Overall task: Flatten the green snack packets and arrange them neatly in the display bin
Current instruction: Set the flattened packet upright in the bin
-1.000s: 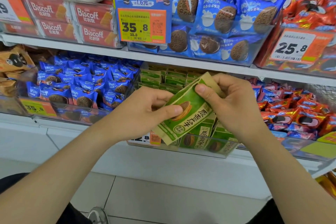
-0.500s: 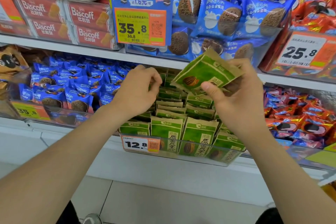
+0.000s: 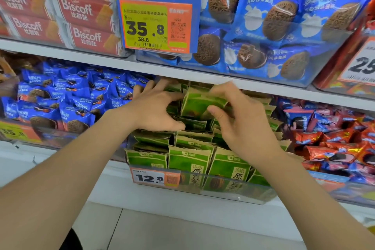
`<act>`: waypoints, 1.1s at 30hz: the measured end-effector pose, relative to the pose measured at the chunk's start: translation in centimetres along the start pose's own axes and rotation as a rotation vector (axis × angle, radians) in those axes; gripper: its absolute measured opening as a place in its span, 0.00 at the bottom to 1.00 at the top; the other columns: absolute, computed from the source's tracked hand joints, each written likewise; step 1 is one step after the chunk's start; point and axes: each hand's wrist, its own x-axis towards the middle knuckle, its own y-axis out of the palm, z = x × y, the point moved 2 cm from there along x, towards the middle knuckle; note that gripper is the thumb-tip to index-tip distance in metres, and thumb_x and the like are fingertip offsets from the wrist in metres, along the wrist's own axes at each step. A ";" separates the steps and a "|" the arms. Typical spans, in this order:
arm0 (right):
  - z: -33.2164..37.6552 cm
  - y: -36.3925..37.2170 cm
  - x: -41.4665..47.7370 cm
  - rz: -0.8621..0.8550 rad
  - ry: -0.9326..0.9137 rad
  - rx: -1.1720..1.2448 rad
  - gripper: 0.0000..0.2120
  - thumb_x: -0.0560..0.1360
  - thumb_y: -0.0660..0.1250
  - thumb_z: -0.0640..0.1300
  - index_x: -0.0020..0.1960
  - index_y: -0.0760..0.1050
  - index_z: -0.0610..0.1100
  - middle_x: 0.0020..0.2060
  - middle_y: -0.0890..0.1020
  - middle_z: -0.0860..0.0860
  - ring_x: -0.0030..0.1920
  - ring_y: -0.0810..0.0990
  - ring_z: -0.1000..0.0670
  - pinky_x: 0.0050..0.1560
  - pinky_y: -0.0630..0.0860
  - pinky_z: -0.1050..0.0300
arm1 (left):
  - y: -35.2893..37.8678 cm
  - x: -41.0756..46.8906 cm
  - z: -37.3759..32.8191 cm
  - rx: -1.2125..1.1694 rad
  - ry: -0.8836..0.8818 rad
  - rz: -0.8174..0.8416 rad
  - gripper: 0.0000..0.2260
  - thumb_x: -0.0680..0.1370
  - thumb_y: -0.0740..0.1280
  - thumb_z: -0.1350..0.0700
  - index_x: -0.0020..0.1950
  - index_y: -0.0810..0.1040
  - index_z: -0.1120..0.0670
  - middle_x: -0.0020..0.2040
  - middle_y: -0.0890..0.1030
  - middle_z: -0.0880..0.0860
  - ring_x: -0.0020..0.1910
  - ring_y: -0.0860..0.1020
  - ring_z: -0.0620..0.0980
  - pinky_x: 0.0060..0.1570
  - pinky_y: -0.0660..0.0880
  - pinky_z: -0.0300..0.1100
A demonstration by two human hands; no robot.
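Note:
A clear display bin point(image 3: 239, 193) on the lower shelf holds rows of upright green snack packets point(image 3: 189, 160). One green packet point(image 3: 199, 103) stands tilted over the back rows, under the upper shelf. My right hand point(image 3: 241, 119) pinches its right side, thumb in front and fingers over its top. My left hand point(image 3: 156, 107) is spread at its left edge, index finger touching the packet and thumb down among the packets behind the front rows. The back of the bin is hidden by both hands.
A bin of blue cookie packs point(image 3: 60, 99) stands to the left, red and blue packs point(image 3: 328, 138) to the right. The white upper shelf point(image 3: 101, 61) hangs close above my hands. A 12.8 price tag point(image 3: 150, 177) is fixed on the bin's front.
Both hands have moved forward into the bin. The packet, first held up in front of the shelf, has gone down to the back rows, and my left hand has joined it.

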 end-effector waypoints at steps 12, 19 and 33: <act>-0.5 4.4 4.8 0.318 0.035 -0.409 0.16 0.76 0.71 0.32 0.56 0.83 0.51 0.43 0.84 0.48 0.43 0.84 0.44 0.44 0.84 0.45 | 0.7 0.7 0.7 -0.036 0.038 -0.024 0.44 0.68 0.71 0.30 0.82 0.58 0.31 0.79 0.55 0.47 0.77 0.56 0.58 0.70 0.56 0.58; 0.3 3.4 2.8 0.460 -0.039 -0.097 0.23 0.78 0.77 0.51 0.70 0.74 0.56 0.63 0.82 0.53 0.57 0.81 0.51 0.61 0.78 0.50 | 0.7 0.5 0.9 -0.016 0.068 -0.039 0.43 0.64 0.63 0.29 0.81 0.60 0.33 0.81 0.53 0.43 0.76 0.59 0.57 0.69 0.59 0.58; -0.5 4.2 3.7 0.511 -0.042 -0.460 0.11 0.79 0.75 0.51 0.60 0.86 0.50 0.53 0.83 0.47 0.60 0.75 0.43 0.58 0.77 0.47 | 0.4 0.0 1.6 -0.201 0.142 -0.014 0.49 0.63 0.72 0.32 0.82 0.55 0.33 0.81 0.56 0.40 0.80 0.60 0.53 0.75 0.54 0.58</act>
